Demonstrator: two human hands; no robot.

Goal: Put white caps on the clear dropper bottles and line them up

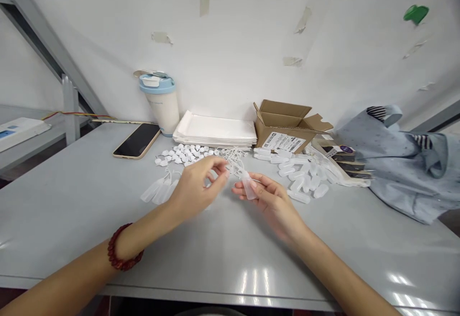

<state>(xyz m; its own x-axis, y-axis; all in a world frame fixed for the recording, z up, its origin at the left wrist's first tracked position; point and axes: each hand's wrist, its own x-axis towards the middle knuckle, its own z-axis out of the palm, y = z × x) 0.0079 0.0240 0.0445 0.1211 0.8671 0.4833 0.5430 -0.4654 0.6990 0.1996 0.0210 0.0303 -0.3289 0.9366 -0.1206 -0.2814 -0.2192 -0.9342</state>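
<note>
A flat, elongated sleeve of frosted translucent plastic [248, 187] is being held up just below and right of the frame's centre, tilting so that its narrower upper end is leaning left, beside thin white cord (whether the two are joined is not showing clearly). A tangle of thin white looped cords [235, 157] is lying close to the centre. Small white faceted pieces [196, 150] are clustering to its left. Loose, oblong frosted plastic sleeves [296, 175] are lying in a scattered heap right of centre, some overlapping. Lower left of centre, several corded translucent sleeves [153, 190] are lying slanted side by side, partly hidden.
</note>
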